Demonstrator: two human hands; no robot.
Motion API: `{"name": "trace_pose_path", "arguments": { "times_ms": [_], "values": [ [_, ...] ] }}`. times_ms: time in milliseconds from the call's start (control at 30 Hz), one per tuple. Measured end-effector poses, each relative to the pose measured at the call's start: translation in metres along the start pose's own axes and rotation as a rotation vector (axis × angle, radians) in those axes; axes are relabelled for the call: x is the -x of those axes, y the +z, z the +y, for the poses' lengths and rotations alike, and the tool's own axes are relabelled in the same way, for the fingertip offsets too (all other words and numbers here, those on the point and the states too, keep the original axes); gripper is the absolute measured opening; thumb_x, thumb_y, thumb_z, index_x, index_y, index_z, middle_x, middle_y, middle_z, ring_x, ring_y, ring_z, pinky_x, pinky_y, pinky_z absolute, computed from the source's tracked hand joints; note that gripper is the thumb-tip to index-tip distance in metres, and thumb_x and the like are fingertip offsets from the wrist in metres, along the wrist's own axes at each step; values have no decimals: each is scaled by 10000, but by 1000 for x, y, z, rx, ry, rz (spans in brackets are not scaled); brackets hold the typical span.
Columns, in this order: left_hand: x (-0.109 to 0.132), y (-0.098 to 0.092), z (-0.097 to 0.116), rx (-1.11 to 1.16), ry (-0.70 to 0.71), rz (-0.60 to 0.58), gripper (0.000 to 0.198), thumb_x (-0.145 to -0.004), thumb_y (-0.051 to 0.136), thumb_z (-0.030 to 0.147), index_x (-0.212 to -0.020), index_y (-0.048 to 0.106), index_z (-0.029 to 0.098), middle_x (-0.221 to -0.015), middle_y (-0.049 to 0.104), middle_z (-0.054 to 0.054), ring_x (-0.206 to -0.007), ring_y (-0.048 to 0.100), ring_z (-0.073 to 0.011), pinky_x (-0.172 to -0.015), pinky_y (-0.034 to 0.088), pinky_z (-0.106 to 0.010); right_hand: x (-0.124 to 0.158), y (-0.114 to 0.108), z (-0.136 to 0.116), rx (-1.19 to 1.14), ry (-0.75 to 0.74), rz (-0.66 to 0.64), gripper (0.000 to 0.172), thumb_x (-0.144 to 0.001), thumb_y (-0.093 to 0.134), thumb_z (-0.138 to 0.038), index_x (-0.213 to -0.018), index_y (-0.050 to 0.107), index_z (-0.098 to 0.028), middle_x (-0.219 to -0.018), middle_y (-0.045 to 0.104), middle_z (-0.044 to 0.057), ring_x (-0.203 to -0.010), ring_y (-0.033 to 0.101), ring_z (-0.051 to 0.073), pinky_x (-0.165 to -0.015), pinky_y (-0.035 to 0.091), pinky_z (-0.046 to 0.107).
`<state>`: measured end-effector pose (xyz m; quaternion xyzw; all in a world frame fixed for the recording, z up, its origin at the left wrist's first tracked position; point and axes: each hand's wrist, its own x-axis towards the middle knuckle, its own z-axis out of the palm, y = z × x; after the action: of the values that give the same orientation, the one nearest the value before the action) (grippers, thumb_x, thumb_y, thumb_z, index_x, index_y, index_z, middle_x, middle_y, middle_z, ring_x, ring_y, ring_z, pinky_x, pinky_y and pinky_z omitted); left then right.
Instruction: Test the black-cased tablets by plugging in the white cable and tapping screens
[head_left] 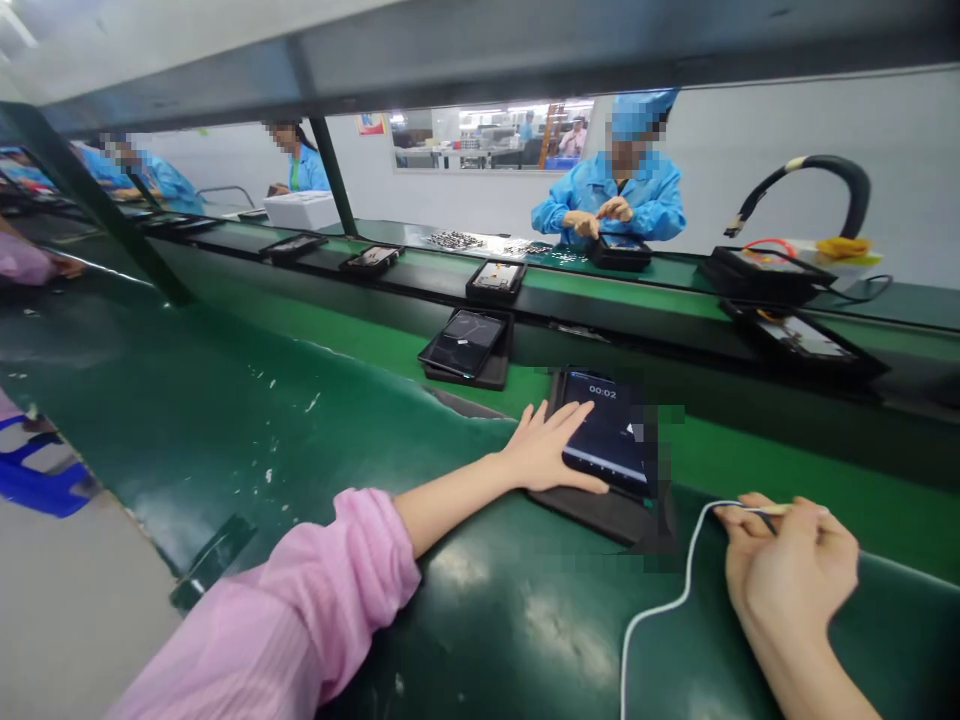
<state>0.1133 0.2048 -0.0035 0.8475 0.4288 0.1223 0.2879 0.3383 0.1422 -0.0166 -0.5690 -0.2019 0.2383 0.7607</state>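
Note:
My left hand (544, 452) reaches out in a pink sleeve and rests on the left edge of a dark tablet (609, 432) whose screen reads 00:02. Its fingers lie flat on the glass with the thumb along the near edge. The tablet sits in a black tray (592, 508) at the edge of the green belt. To the right, my right hand (787, 565) is closed around the plug end of a white cable (667, 606), a short way from the tablet's right side.
More tablets in black trays (469, 345) ride the green conveyor (360, 340). Across it, a person in a blue coat and cap (615, 195) handles a tray. Other workers sit at far left. A black hose (817, 175) arches at right. An overhead beam spans the top.

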Motion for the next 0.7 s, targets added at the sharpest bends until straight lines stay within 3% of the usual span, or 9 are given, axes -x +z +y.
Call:
{"name": "trace_pose_path", "arguments": {
  "times_ms": [167,267,400,567,700],
  "values": [
    [-62,-4,-3,-6,4,-6,1115,-715,695,659,-1554,75,268,-1632,111,-62,-1464,91,-441,-1173,78,-618,-7,-6,6,-31,-60,-17,414,-567,766,-425,-836,482,-289,-552,579,-53,-438,538,170,-563,507,382],
    [-87,-5,-8,8,21,-3,1094,-725,675,664,-1552,71,280,-1635,93,-55,-1468,71,-432,-1175,101,-600,-12,-7,9,-36,-72,-14,527,-499,800,-468,-868,489,-255,-547,596,-50,-428,542,152,-519,492,326],
    [-113,0,-12,11,60,1,1070,-717,690,656,-1547,115,302,-1633,104,-40,-1467,84,-435,-1175,112,-589,-14,-3,11,4,-113,-35,550,-531,815,-511,-880,494,-233,-566,591,-60,-418,536,125,-497,494,286],
    [-132,12,-8,12,86,98,1006,-718,739,570,-1529,225,271,-1614,197,-82,-1450,135,-470,-1144,141,-648,-13,0,14,33,-134,-67,579,-595,783,-597,-914,495,-208,-631,598,-64,-442,557,95,-505,480,241],
    [-123,13,1,22,145,260,891,-740,761,435,-1487,324,225,-1604,218,-129,-1459,148,-441,-1136,148,-666,-14,1,16,57,-158,-40,598,-612,747,-656,-910,493,-203,-705,591,-57,-472,562,79,-520,470,230]
  ]
}}
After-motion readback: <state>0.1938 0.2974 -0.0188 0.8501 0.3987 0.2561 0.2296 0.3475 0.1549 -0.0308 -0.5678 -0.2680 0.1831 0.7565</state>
